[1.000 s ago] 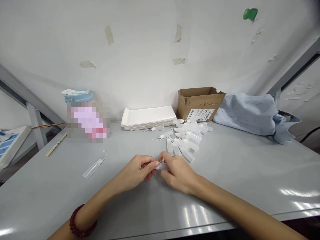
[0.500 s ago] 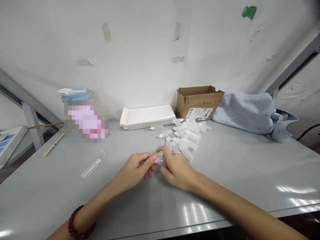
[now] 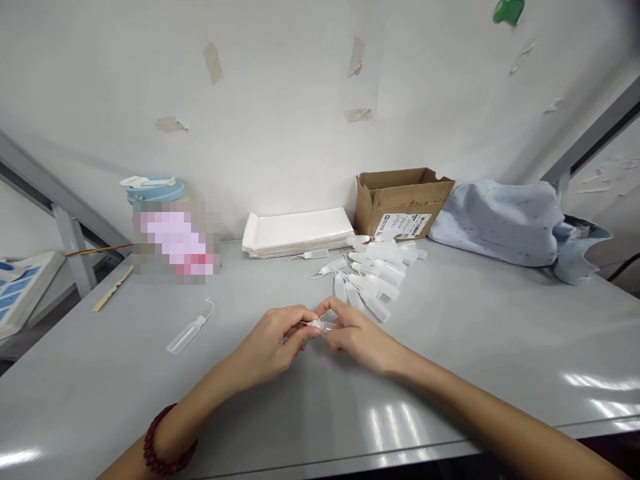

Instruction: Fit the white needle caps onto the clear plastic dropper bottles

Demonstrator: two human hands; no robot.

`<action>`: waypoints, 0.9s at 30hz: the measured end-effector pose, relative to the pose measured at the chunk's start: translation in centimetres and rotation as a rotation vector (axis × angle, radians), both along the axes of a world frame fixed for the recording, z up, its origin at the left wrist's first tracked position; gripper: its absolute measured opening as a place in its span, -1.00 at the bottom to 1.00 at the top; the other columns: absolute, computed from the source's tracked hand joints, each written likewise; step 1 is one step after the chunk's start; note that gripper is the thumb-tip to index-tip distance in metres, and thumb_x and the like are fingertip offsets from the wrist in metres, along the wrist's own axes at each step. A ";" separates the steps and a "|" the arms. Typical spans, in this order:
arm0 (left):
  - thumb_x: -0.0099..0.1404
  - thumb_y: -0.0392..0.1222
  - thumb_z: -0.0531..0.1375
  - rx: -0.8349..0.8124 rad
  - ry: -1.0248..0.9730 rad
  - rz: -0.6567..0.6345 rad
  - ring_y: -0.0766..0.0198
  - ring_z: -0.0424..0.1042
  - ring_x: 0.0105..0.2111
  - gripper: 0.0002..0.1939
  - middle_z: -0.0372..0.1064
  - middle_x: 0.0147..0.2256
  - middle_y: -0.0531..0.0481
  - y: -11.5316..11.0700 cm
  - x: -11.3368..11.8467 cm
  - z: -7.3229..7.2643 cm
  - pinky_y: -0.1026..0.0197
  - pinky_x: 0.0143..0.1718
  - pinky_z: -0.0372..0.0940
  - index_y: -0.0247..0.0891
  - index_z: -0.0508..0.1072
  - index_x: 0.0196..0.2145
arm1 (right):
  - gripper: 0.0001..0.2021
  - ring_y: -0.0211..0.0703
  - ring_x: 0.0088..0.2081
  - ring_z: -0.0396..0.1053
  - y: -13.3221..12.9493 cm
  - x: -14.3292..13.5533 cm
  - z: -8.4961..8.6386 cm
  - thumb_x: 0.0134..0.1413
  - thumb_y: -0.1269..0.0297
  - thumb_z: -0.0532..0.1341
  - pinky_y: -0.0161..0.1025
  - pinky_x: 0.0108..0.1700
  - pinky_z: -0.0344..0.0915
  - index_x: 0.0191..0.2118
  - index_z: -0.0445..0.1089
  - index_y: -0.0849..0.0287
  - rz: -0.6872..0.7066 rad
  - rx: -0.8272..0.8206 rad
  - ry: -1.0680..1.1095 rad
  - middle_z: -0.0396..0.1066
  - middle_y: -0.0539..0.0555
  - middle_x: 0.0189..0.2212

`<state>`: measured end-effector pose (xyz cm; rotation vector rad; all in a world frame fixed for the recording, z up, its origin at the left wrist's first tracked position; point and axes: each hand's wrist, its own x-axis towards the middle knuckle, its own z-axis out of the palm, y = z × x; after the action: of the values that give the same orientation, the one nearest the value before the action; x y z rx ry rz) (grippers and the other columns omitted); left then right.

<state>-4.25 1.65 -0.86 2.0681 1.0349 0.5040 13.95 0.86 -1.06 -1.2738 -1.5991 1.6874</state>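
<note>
At the centre of the frame, the left hand is pinching the white cap of a small translucent plastic bottle, while the right hand is holding its body between curled fingers. The hands are apparently working at the cap; the next move is likely calling for a steady body grip and fine fingertip pressure.

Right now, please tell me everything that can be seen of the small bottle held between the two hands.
The small bottle looks like translucent plastic, with a white top. It lies roughly sideways, its top toward the left hand, which pinches it there. The right hand holds its other end, covering much of it. Whether it touches the table is hard to tell.
</note>
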 end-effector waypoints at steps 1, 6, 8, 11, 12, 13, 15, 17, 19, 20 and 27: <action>0.36 -0.17 -0.01 0.025 0.008 -0.011 0.38 0.23 -0.55 -0.77 0.26 -0.53 0.10 0.0 0.0 0.0 0.34 -0.49 0.13 -0.27 0.40 -0.33 | -0.66 -0.36 -0.65 -0.09 0.1 0.1 0.0 -0.28 0.48 0.04 -0.38 -0.61 -0.16 -0.24 0.13 0.11 0.002 -0.080 0.044 0.02 -0.22 -0.73; 0.33 -0.14 0.02 0.178 0.057 -0.020 0.34 0.30 -0.49 -0.76 0.38 -0.43 0.02 0.4 -0.1 -0.1 0.33 -0.44 0.19 -0.27 0.43 -0.33 | -0.63 -0.37 -0.68 -0.20 0.6 0.2 -0.5 -0.34 0.47 0.03 -0.37 -0.63 -0.26 -0.25 0.11 0.11 0.007 -0.267 0.127 -0.07 -0.25 -0.77; 0.32 -0.07 0.03 0.232 0.152 0.062 0.31 0.36 -0.43 -0.74 0.43 -0.39 0.02 1.2 -0.8 0.0 0.34 -0.40 0.23 -0.24 0.45 -0.33 | -0.66 -0.36 -0.68 -0.13 0.7 0.2 -0.6 -0.28 0.45 0.04 -0.38 -0.62 -0.20 -0.24 0.11 0.11 -0.023 -0.226 0.116 0.01 -0.23 -0.74; 0.33 -0.04 -0.01 0.330 0.384 0.320 0.24 0.42 -0.31 -0.71 0.47 -0.29 0.01 3.2 -3.2 0.2 0.31 -0.29 0.28 -0.20 0.45 -0.26 | -0.69 -0.32 -0.62 0.02 1.1 0.6 -0.3 -0.13 0.40 0.07 -0.38 -0.56 -0.05 -0.17 0.07 0.09 -0.181 0.035 0.032 0.16 -0.17 -0.62; 0.33 -0.08 -0.03 0.347 0.426 0.400 0.19 0.43 -0.28 -0.71 0.47 -0.26 -0.05 3.9 -4.3 0.3 0.26 -0.26 0.28 -0.23 0.43 -0.21 | -0.69 -0.31 -0.61 0.05 1.3 0.9 -0.1 -0.07 0.38 0.07 -0.37 -0.54 -0.01 -0.13 0.05 0.09 -0.266 0.182 -0.025 0.17 -0.15 -0.59; 0.32 -0.13 -0.04 0.363 0.478 0.488 0.11 0.43 -0.26 -0.70 0.47 -0.25 -0.12 4.6 -5.5 0.4 0.18 -0.25 0.27 -0.27 0.42 -0.17 | -0.69 -0.29 -0.60 0.07 1.6 1.3 0.1 -0.01 0.35 0.06 -0.35 -0.53 0.03 -0.10 0.02 0.10 -0.359 0.339 -0.096 0.18 -0.13 -0.56; 0.29 -0.18 -0.02 0.369 0.599 0.646 -0.07 0.42 -0.22 -0.68 0.46 -0.27 -0.23 5.6 -7.8 0.6 0.04 -0.26 0.26 -0.33 0.39 -0.09 | -0.68 -0.26 -0.61 0.11 2.3 2.4 0.4 0.11 0.28 0.02 -0.31 -0.52 0.07 -0.03 -0.04 0.14 -0.528 0.600 -0.258 0.19 -0.10 -0.53; 0.28 -0.21 -0.02 0.352 0.708 0.751 -0.17 0.41 -0.22 -0.65 0.46 -0.29 -0.29 6.2 -9.5 0.8 -0.03 -0.29 0.25 -0.34 0.38 -0.05 | -0.68 -0.21 -0.60 0.17 3.2 3.6 0.5 0.18 0.24 -0.03 -0.27 -0.50 0.10 0.02 -0.06 0.19 -0.600 0.730 -0.424 0.22 -0.06 -0.51; 0.29 -0.21 -0.02 0.333 0.788 0.805 -0.20 0.41 -0.22 -0.64 0.45 -0.27 -0.32 6.5 -10.5 0.8 -0.04 -0.32 0.25 -0.34 0.38 -0.03 | -0.63 -0.16 -0.59 0.23 3.8 4.4 0.3 0.22 0.20 -0.07 -0.24 -0.50 0.13 0.08 -0.08 0.23 -0.582 0.780 -0.597 0.27 0.01 -0.46; 0.29 -0.20 -0.02 0.326 0.817 0.819 -0.20 0.41 -0.21 -0.64 0.44 -0.26 -0.33 6.6 -10.8 0.7 -0.03 -0.33 0.25 -0.33 0.38 -0.02 | -0.60 -0.13 -0.57 0.26 3.9 4.7 0.2 0.23 0.18 -0.08 -0.23 -0.50 0.14 0.12 -0.09 0.25 -0.559 0.793 -0.691 0.30 0.08 -0.41; 0.30 -0.19 -0.02 0.282 0.882 0.816 -0.19 0.42 -0.17 -0.61 0.46 -0.23 -0.33 7.2 -11.1 0.0 0.04 -0.32 0.25 -0.32 0.36 0.04 | -0.34 0.22 -0.17 0.34 3.6 4.9 0.9 0.17 -0.04 0.00 -0.02 -0.31 0.29 0.20 -0.03 0.41 -0.644 0.929 -0.972 0.20 0.43 -0.09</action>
<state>-15.36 8.89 -0.85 2.0547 2.4845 0.0787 18.90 4.45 -0.20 -1.8189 -1.7593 -0.1884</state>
